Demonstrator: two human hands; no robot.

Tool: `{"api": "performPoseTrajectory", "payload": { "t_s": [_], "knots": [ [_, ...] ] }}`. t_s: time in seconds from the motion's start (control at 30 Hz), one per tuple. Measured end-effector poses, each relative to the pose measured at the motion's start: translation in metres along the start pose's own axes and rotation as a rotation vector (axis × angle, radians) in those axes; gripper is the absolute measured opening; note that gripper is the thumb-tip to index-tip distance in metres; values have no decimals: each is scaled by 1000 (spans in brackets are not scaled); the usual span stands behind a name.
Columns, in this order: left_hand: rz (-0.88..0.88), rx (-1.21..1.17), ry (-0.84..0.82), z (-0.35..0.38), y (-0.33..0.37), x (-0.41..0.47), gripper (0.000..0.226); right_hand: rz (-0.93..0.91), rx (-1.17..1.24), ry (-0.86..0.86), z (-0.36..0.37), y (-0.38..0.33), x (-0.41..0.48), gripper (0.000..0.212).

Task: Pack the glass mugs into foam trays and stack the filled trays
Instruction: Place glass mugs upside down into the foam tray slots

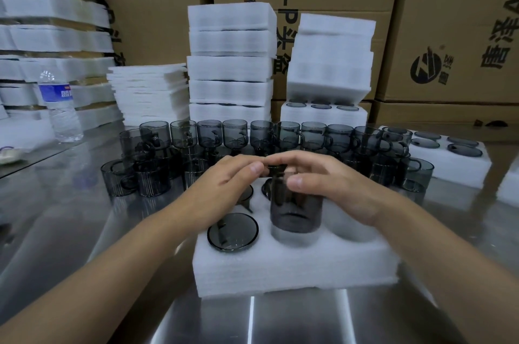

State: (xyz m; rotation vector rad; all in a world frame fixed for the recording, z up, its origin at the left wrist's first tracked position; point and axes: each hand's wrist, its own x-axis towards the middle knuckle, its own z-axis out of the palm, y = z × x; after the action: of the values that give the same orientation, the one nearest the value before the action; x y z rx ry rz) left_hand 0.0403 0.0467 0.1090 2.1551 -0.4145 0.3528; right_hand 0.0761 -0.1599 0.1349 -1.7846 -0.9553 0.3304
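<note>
The right hand point(323, 178) curls over the rim of a smoky glass mug point(295, 214) that stands half-sunk in the foam tray's point(295, 268) middle near pocket, probably to press it in squarely. The left hand's point(224, 183) fingertips reach the rim, likely steadying it; whether they pinch is unclear. Loose mugs point(236, 133) wait behind the tray.

Bench point(70, 217) left & front of near foam tray point(295, 268): open, easy reach. Behind it loose mugs point(207, 133) crowd side to side, foam stacks point(230, 63) beyond. A mug point(295, 211) fills tray's mid front pocket; rt front pocket point(346, 231) looks free. Filled tray point(449, 166) stands rt, bare bench strip btwn.
</note>
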Motion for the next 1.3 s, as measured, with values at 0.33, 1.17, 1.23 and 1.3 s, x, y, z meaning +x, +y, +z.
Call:
{"api": "performPoseTrajectory", "payload": {
  "t_s": [0.33,1.17,1.23,1.3],
  "knots": [
    [-41,102,-91,-2,3,1,40,9,-64,-72,4,-4,-1,40],
    [-176,183,-247,-8,0,1,79,22,-253,204,3,10,7,18],
    [-192,166,-251,-9,0,2,77,70,-294,156,3,11,7,17],
    [-208,135,-255,-9,1,3,67,92,-320,110,2,9,6,19]
  ]
}}
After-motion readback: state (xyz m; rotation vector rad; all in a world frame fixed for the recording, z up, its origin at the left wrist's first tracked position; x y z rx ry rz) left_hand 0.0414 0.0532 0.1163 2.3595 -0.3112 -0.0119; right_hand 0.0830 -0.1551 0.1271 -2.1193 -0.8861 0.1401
